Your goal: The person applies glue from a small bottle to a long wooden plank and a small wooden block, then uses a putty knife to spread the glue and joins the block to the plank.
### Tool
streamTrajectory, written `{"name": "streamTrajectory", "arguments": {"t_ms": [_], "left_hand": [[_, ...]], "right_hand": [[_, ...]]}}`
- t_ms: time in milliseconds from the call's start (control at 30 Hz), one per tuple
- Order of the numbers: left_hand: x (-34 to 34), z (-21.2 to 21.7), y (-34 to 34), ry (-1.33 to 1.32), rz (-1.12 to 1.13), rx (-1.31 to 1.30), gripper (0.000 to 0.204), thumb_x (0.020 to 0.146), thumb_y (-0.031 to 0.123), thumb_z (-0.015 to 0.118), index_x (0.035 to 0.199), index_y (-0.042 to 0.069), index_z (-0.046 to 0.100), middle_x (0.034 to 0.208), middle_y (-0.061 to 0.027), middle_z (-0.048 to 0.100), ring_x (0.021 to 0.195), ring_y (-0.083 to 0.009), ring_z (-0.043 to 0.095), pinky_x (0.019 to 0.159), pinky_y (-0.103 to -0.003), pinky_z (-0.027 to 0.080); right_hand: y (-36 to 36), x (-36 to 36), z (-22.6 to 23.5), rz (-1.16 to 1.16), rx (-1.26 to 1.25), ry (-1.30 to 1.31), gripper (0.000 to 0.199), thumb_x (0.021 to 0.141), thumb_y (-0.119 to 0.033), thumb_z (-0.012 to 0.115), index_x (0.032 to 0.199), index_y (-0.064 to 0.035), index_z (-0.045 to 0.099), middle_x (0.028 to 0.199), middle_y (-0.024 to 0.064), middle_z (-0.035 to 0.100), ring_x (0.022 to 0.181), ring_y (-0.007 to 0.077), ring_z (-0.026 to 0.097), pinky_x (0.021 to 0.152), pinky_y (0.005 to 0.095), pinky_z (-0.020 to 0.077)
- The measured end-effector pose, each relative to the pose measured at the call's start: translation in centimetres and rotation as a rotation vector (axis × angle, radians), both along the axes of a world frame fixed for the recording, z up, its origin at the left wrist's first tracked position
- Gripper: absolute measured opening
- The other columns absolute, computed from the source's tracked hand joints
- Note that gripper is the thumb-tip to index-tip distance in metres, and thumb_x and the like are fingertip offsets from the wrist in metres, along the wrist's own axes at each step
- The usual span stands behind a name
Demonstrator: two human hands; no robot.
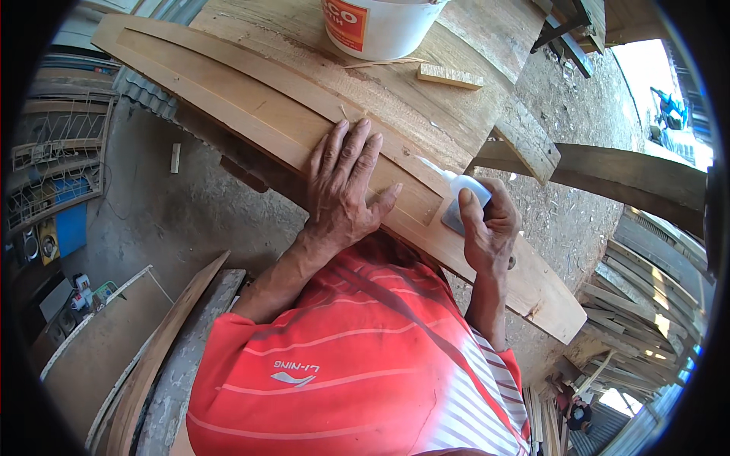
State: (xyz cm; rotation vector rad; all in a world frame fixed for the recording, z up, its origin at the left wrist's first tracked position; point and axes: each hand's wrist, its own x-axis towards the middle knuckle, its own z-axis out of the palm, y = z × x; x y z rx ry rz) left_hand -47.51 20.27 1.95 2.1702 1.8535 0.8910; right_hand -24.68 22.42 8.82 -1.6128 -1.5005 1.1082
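Gripping a bottle (465,201), the right hand (494,224) has its thumb and fingers closed around the body, the nozzle pointing left and away from the person, toward the space ahead of the left hand's thumb. Whether the tip touches wood is hard to tell from here. Under both hands lies a long panel (414,201) with a shallow recess, running from far left of the left hand (346,175) to beyond the right wrist. That left hand grasps nothing: it lies palm down on the panel, fingers nearly straight, thumb spread toward the bottle. Beyond its fingertips, a bench (426,114) carries a wood strip (450,76) and, farther off, a white bucket (384,30). Well right of the right hand, planks (639,304) are piled.
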Motion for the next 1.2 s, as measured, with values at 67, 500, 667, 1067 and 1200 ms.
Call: {"name": "streamTrajectory", "arguments": {"t_ms": [67,500,667,1067,1200], "left_hand": [[-0.03,0.02,-0.04,-0.001,0.0,-0.002,0.074,0.089,0.041,0.076,0.147,-0.001,0.057,0.157,-0.0204,0.051,0.145,-0.0437,0.047,0.118,-0.057,0.035],[-0.24,-0.2,0.06,-0.005,-0.01,0.002,0.075,0.088,0.041,0.077,0.147,-0.001,0.057,0.157,-0.0203,0.052,0.145,-0.0436,0.047,0.118,-0.056,0.035],[-0.25,-0.27,0.09,-0.004,-0.01,0.002,0.075,0.088,0.041,0.077,0.147,0.0,0.057,0.157,-0.0207,0.052,0.144,-0.0437,0.047,0.117,-0.056,0.036],[-0.35,-0.24,0.06,-0.004,-0.014,0.011,0.073,0.089,0.042,0.076,0.146,-0.001,0.059,0.156,-0.0205,0.052,0.144,-0.044,0.047,0.117,-0.056,0.036],[-0.34,-0.09,0.11,-0.004,-0.014,0.005,0.073,0.089,0.042,0.076,0.146,-0.001,0.059,0.157,-0.0201,0.052,0.144,-0.044,0.047,0.118,-0.056,0.036]], "right_hand": [[0.07,-0.06,-0.03,0.007,-0.005,0.0,0.018,0.102,-0.015,0.07,0.11,0.0007,0.068,0.083,0.0039,0.07,0.071,0.0082,0.066,0.061,0.0267,0.0523],[0.14,-0.38,0.16,0.018,0.055,-0.068,0.016,0.1,-0.014,0.071,0.108,0.0005,0.069,0.078,0.0055,0.07,0.067,0.0102,0.068,0.059,0.0276,0.0519],[0.19,-0.73,0.27,0.005,0.057,-0.071,0.017,0.1,-0.014,0.071,0.109,0.0003,0.069,0.078,0.0053,0.07,0.066,0.0097,0.068,0.059,0.0273,0.0515],[0.16,-0.84,0.13,0.018,0.079,-0.102,0.016,0.099,-0.014,0.072,0.107,-0.0004,0.07,0.076,0.0054,0.069,0.064,0.0098,0.067,0.058,0.0276,0.0501],[0.15,-0.69,-0.03,0.011,0.121,-0.087,0.016,0.099,-0.014,0.073,0.107,-0.0003,0.07,0.076,0.0058,0.07,0.064,0.0104,0.067,0.058,0.0277,0.0506]]}}
